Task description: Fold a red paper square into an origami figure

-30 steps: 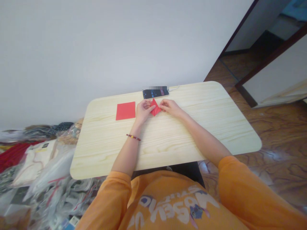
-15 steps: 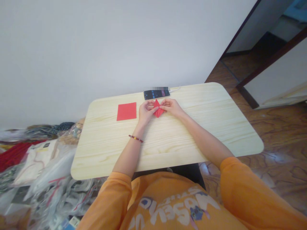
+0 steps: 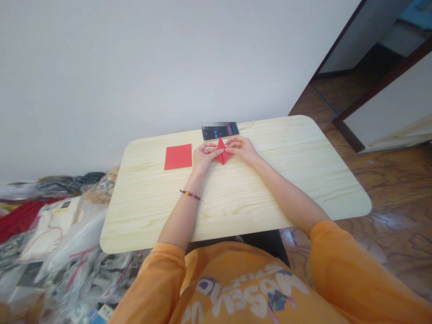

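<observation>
A small piece of folded red paper (image 3: 222, 157), shaped like a diamond with a crease down its middle, is between my two hands near the back of the table. My left hand (image 3: 204, 156) grips its left side, the thumb lying on top. On the opposite side my right hand (image 3: 243, 149) pinches the paper with thumb and fingers. The fingertips under the paper are partly hidden. To the left of my left hand lies a flat red square of paper (image 3: 178, 157).
A phone (image 3: 220, 131) with a lit screen and a white cable lies behind my hands, by the wall. The light wooden table (image 3: 141, 202) has rounded corners. Plastic-bagged goods (image 3: 67, 252) are piled at the left, and wooden floor (image 3: 398, 202) shows at the right.
Both hands keep hold of the folded paper, which has shifted very slightly away from me. My left hand has moved a little to the left, its fingers a bit straighter.
</observation>
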A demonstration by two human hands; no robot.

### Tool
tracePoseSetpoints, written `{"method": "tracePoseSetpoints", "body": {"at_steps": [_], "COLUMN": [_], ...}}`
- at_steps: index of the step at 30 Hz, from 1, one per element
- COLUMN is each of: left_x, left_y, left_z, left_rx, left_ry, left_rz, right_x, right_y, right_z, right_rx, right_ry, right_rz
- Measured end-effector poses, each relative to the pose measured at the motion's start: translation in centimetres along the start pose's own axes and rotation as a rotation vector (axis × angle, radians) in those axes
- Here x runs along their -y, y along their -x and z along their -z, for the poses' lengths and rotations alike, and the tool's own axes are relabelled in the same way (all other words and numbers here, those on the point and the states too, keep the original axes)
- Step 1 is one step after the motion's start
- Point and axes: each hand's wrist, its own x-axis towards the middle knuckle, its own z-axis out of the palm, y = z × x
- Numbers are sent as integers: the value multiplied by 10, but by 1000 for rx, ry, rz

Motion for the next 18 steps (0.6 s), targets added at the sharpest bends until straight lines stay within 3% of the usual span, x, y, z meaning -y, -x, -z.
{"method": "tracePoseSetpoints", "body": {"at_steps": [12,18], "left_x": [3,3], "left_y": [0,1], "left_z": [-3,-1], "left_rx": [-11,59], "left_ry": [32,-35], "left_rz": [8,28], "right_x": [2,1], "right_y": [1,0], "right_z": [-2,1], "right_rx": [-3,28], "right_ry": [-27,-23], "right_rz": [-35,-31]}}
